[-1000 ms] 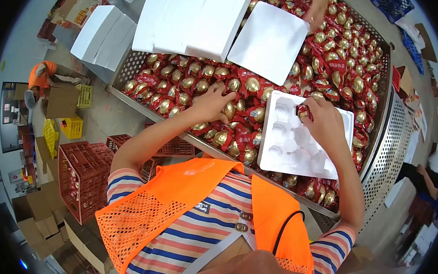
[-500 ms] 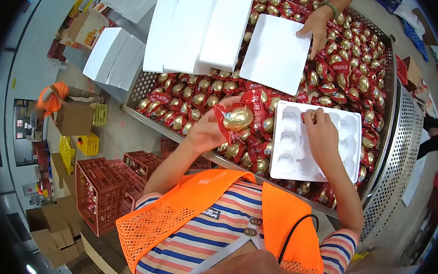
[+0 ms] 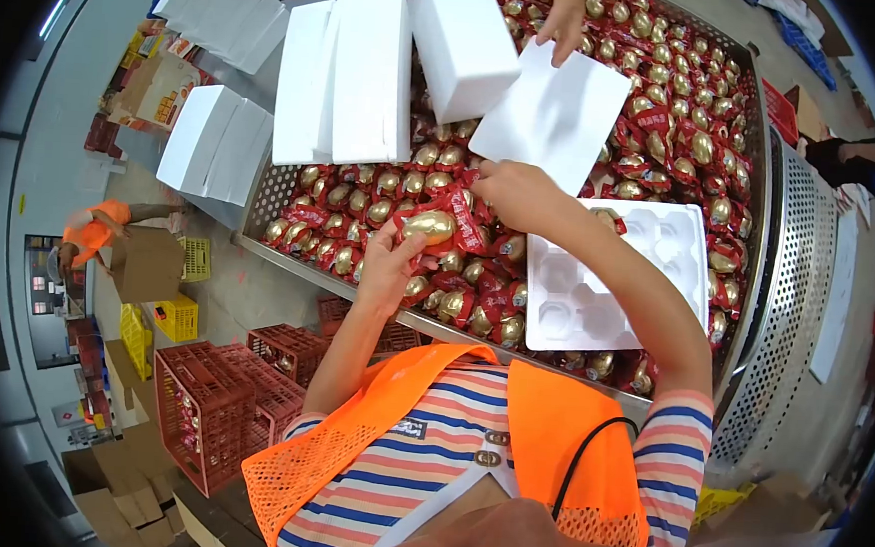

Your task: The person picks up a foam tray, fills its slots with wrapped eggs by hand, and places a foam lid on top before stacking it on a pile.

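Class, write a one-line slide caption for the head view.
Left hand holding a gold, red-wrapped packet above a metal bin, right hand close by, white tray alongside.

We see a white square plastic tray (image 3: pixel 569 332) right of centre, atop gold oval wrapped pieces (image 3: pixel 481 322) on a grey rectangular metal tabletop (image 3: pixel 265 205).

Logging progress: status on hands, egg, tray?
Left hand holds wrapped egg; right hand beside its wrapper, contact unclear. White tray: one gold piece showing. Right forearm crosses above tray.
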A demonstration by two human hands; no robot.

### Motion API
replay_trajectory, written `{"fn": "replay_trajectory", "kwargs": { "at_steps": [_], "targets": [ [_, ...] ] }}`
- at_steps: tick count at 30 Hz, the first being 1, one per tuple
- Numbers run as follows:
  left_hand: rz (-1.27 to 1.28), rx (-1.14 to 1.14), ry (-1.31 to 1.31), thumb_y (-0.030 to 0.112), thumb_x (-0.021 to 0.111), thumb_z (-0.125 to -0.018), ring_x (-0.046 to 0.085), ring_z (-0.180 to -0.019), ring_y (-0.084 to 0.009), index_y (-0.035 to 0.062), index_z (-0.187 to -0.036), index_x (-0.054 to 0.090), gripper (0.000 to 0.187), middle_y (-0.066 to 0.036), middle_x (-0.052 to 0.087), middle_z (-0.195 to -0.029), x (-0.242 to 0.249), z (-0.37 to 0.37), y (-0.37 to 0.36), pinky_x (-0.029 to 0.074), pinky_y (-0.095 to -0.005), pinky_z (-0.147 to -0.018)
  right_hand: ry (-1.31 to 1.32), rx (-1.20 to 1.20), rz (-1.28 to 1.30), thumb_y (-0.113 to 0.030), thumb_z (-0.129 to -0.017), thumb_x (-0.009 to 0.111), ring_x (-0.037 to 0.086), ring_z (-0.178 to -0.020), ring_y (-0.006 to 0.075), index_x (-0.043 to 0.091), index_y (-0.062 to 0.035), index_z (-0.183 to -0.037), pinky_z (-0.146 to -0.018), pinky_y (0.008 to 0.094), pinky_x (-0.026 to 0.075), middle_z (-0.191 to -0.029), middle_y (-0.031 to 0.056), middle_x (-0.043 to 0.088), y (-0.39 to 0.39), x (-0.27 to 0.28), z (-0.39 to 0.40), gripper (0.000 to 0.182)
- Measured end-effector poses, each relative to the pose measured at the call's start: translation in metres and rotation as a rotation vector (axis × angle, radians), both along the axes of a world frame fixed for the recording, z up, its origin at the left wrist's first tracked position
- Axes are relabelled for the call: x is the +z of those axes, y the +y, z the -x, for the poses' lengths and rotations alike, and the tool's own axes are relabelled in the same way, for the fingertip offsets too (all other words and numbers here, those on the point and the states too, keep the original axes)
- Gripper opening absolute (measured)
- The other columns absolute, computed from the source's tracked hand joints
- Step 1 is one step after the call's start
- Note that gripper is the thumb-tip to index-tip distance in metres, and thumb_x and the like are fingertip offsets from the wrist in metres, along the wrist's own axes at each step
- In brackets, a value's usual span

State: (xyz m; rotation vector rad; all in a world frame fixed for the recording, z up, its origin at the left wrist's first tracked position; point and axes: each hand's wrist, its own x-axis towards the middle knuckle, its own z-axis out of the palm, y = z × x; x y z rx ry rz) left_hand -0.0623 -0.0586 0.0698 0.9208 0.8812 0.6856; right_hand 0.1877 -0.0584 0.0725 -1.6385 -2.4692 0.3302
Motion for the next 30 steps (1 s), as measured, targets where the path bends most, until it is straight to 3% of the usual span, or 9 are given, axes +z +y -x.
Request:
{"fn": "replay_trajectory", "kwargs": {
  "at_steps": [3, 7, 10, 12, 16, 18, 20, 22, 30],
  "targets": [
    [-0.126, 0.028, 0.019, -0.001, 0.068, -0.086, 0.067, -0.093, -0.0156, 0.0011, -0.122, 0.057, 0.037, -0.007, 0.068, -0.109, 0.011, 0.0, -0.009, 0.058, -0.0294, -0.073, -0.236, -0.058, 0.256, -0.018, -0.074, 0.077, 0.067, -0.098, 0.0265, 0.071, -0.0095, -0.097, -0.078, 0.0378, 0.057, -0.102, 0.0099, 0.066, 0.024, -0.022, 0.021, 0.025],
    [-0.072, 0.052, -0.067, -0.001, 0.064, -0.089, 0.066, -0.098, -0.0174, 0.0005, -0.125, 0.055, 0.038, -0.009, 0.066, -0.114, 0.02, -0.001, -0.012, 0.059, -0.0318, -0.077, -0.303, -0.063, 0.205, -0.025, -0.069, 0.082, 0.069, -0.094, 0.0249, 0.068, -0.0102, -0.108, -0.076, 0.0376, 0.057, -0.106, 0.0109, 0.068, 0.041, -0.048, 0.021, 0.044],
    [-0.066, 0.02, -0.093, 0.0, 0.062, -0.09, 0.066, -0.1, -0.0178, -0.0002, -0.13, 0.052, 0.041, -0.01, 0.065, -0.116, 0.033, -0.013, -0.01, 0.058, -0.032, -0.077, 0.2, -0.174, 0.39, -0.03, -0.072, 0.08, 0.07, -0.087, 0.0263, 0.06, -0.0114, -0.121, -0.077, 0.0378, 0.056, -0.106, 0.0136, 0.069, 0.059, -0.035, -0.025, 0.055],
    [-0.195, -0.039, -0.086, 0.002, 0.065, -0.089, 0.065, -0.098, -0.016, -0.0005, -0.129, 0.052, 0.042, -0.009, 0.065, -0.114, 0.036, -0.032, -0.007, 0.057, -0.0292, -0.076, 0.803, -0.439, 0.532, -0.034, -0.083, 0.073, 0.07, -0.084, 0.0192, 0.058, -0.0102, -0.124, -0.073, 0.0334, 0.055, -0.101, 0.0111, 0.071, 0.045, -0.012, -0.056, 0.05],
    [-0.258, -0.246, -0.013, 0.005, 0.07, -0.087, 0.062, -0.093, -0.0111, -0.0008, -0.119, 0.058, 0.035, -0.006, 0.064, -0.107, 0.038, -0.084, -0.003, 0.053, -0.0272, -0.079, 1.34, -0.64, 0.286, -0.027, -0.092, 0.065, 0.065, -0.094, 0.0149, 0.055, -0.003, -0.127, -0.073, 0.0284, 0.054, -0.115, 0.0103, 0.064, -0.004, 0.025, -0.091, 0.044],
    [-0.446, -0.336, 0.038, 0.016, 0.076, -0.083, 0.064, -0.091, -0.0164, -0.0029, -0.117, 0.059, 0.042, -0.009, 0.065, -0.102, 0.011, -0.111, 0.001, 0.052, -0.0304, -0.079, 1.52, -0.763, 0.124, -0.022, -0.094, 0.063, 0.065, -0.094, 0.0163, 0.054, -0.0022, -0.128, -0.073, 0.0283, 0.054, -0.116, 0.0109, 0.064, -0.03, 0.026, -0.1, 0.041],
    [-0.895, -0.428, 0.356, 0.033, 0.077, -0.077, 0.061, -0.084, -0.0337, -0.0039, -0.112, 0.061, 0.053, -0.018, 0.061, -0.099, 0.009, -0.125, 0.004, 0.049, -0.0405, -0.076, 1.561, -0.839, 0.042, -0.021, -0.094, 0.063, 0.065, -0.095, 0.0171, 0.052, -0.0022, -0.129, -0.073, 0.0288, 0.054, -0.117, 0.0118, 0.063, -0.059, 0.03, -0.108, 0.042],
    [-1.111, -0.522, 0.554, 0.029, 0.072, -0.08, 0.062, -0.086, -0.0346, -0.0036, -0.103, 0.062, 0.041, -0.017, 0.059, -0.096, 0.009, -0.134, 0.008, 0.049, -0.0443, -0.074, 1.609, -0.919, -0.021, -0.02, -0.093, 0.064, 0.066, -0.095, 0.0173, 0.05, -0.0026, -0.131, -0.073, 0.0291, 0.055, -0.117, 0.0122, 0.063, -0.086, 0.031, -0.112, 0.043],
    [-1.354, -0.862, 0.753, 0.016, 0.064, -0.084, 0.065, -0.08, -0.0383, -0.0053, -0.093, 0.059, 0.023, -0.021, 0.057, -0.093, 0.034, -0.16, 0.0, 0.054, -0.0459, -0.071, 1.734, -0.966, 0.066, -0.015, -0.093, 0.063, 0.067, -0.095, 0.0152, 0.05, -0.0068, -0.13, -0.064, 0.0247, 0.054, -0.114, 0.0099, 0.066, -0.16, 0.018, -0.127, 0.04]
  ]
}}
